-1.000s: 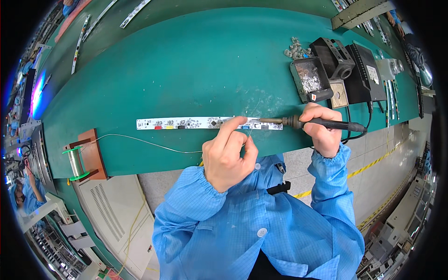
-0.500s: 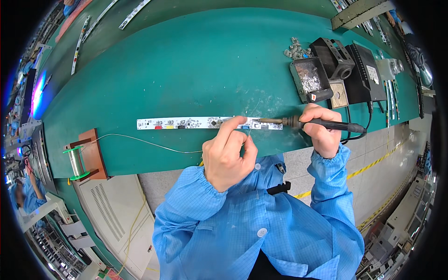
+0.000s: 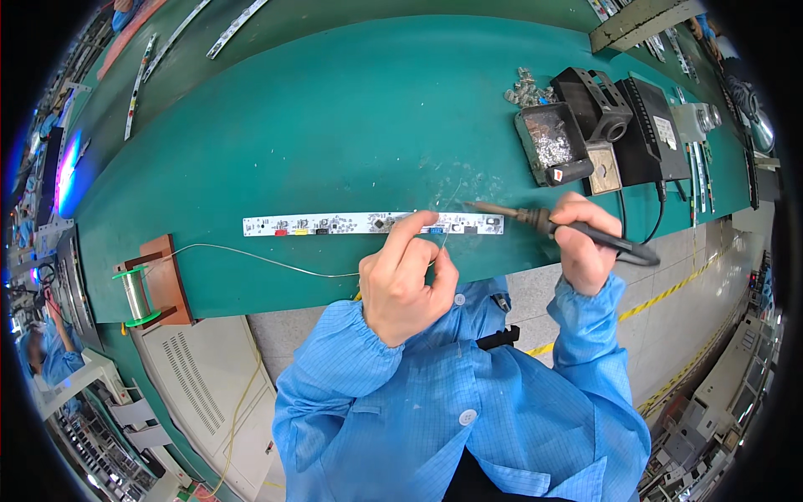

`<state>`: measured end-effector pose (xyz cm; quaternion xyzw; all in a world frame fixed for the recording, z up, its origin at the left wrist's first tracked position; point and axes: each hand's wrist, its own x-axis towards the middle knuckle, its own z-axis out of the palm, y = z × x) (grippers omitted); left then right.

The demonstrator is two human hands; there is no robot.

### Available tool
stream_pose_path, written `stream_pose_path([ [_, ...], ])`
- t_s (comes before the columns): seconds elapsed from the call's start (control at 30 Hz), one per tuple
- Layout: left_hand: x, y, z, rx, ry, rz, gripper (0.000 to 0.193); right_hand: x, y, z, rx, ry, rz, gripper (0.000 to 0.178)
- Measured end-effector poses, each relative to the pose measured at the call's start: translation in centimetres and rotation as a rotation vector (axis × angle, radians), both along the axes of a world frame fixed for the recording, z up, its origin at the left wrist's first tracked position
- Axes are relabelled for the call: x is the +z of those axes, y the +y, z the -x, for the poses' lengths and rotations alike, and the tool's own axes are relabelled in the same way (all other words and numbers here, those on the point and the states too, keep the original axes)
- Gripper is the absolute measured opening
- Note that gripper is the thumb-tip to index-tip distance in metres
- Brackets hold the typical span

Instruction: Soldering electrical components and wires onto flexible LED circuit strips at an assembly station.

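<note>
A long, narrow white circuit board (image 3: pixel 351 221) lies flat on the green mat, with red, yellow, black and blue connectors along its near edge. My left hand (image 3: pixel 403 280) pinches thin solder wire (image 3: pixel 288 265), and its index fingertip rests on the board near the blue connector. From that hand the wire runs left to a spool (image 3: pixel 136 297) on a brown stand. My right hand (image 3: pixel 588 247) is closed round the handle of a soldering iron (image 3: pixel 520 217). Its tip points left, just beyond the board's far edge, apart from the solder wire.
At the right stand a small dark tray (image 3: pixel 548 134) of solder scraps, a black iron holder (image 3: pixel 598 105), a sponge (image 3: pixel 604 170) and a black box-shaped unit (image 3: pixel 651 130). Loose metal bits (image 3: pixel 529 88) lie behind the tray. Other boards (image 3: pixel 140 88) lie at the far left.
My right hand has drawn the soldering iron off the board, lifting its tip away toward the far side. My left hand keeps its pinch, and the board has barely shifted in view.
</note>
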<state>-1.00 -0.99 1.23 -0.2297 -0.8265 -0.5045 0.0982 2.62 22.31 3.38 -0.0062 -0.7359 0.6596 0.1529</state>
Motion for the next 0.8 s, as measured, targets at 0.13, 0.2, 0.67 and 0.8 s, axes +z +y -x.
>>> stream_pose_path([
  [0.13,0.5,-0.1,-0.1,0.001,0.01,0.013,0.014,-1.8,-0.3,-2.9,-0.319,0.337,-0.364,0.025],
  [0.2,0.0,0.1,0.0,0.004,0.077,-0.024,0.014,-3.0,-0.7,-3.5,-0.524,0.474,-0.536,0.029],
  [0.67,7.0,2.3,8.5,-0.292,0.286,0.231,0.018,-3.7,0.3,-2.0,-0.427,0.32,-0.31,0.036],
  [0.8,5.0,7.6,14.6,-0.394,-0.093,0.344,0.022,-3.9,0.0,-1.9,-0.451,0.281,-0.234,0.037],
])
